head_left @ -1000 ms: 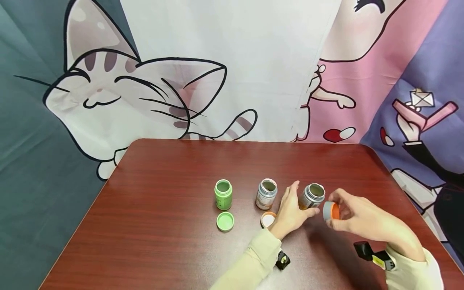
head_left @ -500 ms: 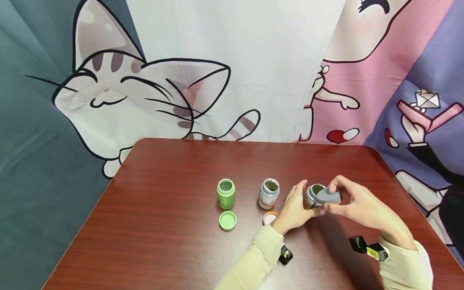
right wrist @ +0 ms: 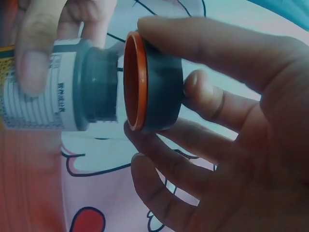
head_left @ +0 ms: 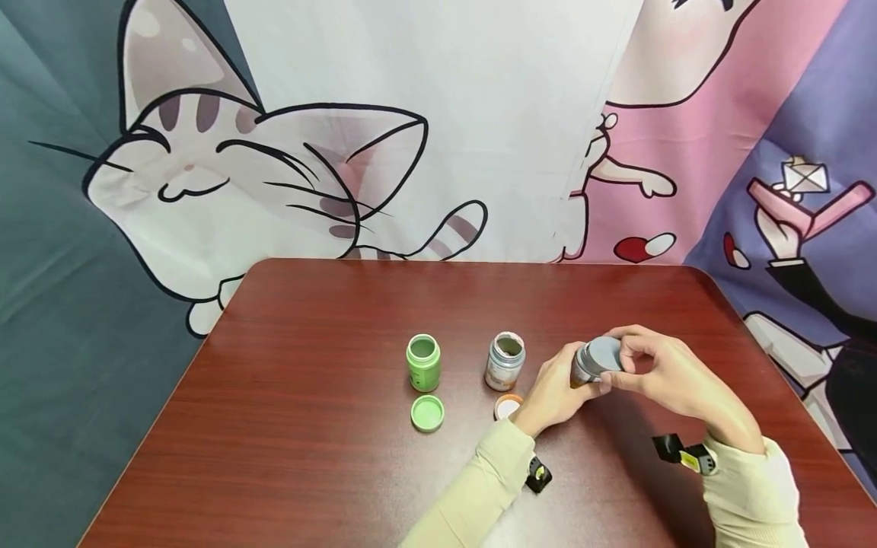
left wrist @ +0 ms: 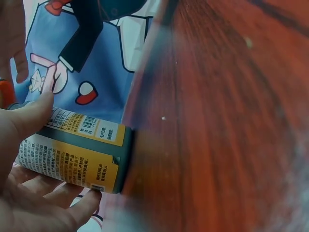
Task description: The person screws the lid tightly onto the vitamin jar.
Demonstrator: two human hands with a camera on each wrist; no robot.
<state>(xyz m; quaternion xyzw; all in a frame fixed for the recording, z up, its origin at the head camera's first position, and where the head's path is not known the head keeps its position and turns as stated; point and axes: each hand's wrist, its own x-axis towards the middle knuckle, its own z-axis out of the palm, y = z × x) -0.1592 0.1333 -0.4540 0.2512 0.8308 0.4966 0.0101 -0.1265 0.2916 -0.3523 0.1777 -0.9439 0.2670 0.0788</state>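
Observation:
My left hand [head_left: 558,392] grips the rightmost jar [head_left: 582,367] around its side; the left wrist view shows thumb and fingers round the yellow-labelled jar [left wrist: 72,150]. My right hand [head_left: 668,377] pinches a grey lid [head_left: 606,355] at the jar's mouth. In the right wrist view, the lid [right wrist: 164,82] with its orange inner rim faces the jar's neck [right wrist: 104,84], a narrow gap between them. The right thumb and fingers [right wrist: 207,121] hold the lid's edge.
An open green jar [head_left: 424,365] stands at the left, its green lid [head_left: 428,413] in front of it. Beside it stands an open grey jar [head_left: 505,364], with an orange-rimmed lid [head_left: 505,407] in front, partly behind the left hand. A printed cloth hangs behind the table [head_left: 308,457].
The right hand has moved left and brought the lid from beside the jar to over its mouth, turning its grey top upward. The left hand has closed in round the jar.

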